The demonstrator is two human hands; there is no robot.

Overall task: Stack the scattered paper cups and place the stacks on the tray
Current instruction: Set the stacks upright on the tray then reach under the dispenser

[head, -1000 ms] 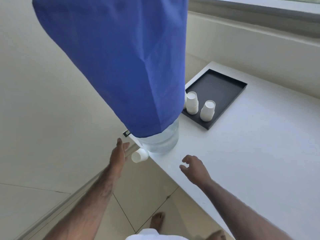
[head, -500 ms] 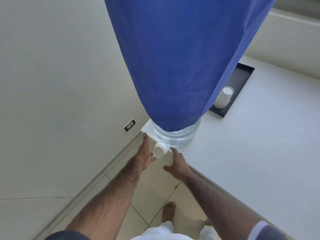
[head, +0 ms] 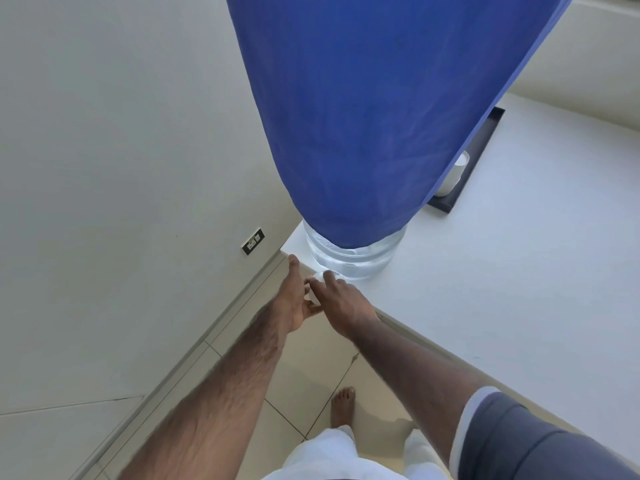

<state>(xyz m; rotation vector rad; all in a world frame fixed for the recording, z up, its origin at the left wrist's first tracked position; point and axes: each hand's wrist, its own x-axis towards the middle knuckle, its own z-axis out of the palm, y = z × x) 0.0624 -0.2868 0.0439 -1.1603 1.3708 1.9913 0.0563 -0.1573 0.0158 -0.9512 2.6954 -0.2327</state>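
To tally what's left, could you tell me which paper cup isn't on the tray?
The paper cup between left hand and right hand at the counter corner; the other cup stands on the black tray.

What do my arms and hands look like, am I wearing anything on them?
The left arm is bare and hairy all along. The right arm is too, up to a short grey-blue sleeve with a pale hem. No gloves, rings or watch on the left hand or right hand.

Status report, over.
Left hand holds paper cup at counter corner. Right hand on it, grip unclear. Blue-covered bottle blocks view of tray.
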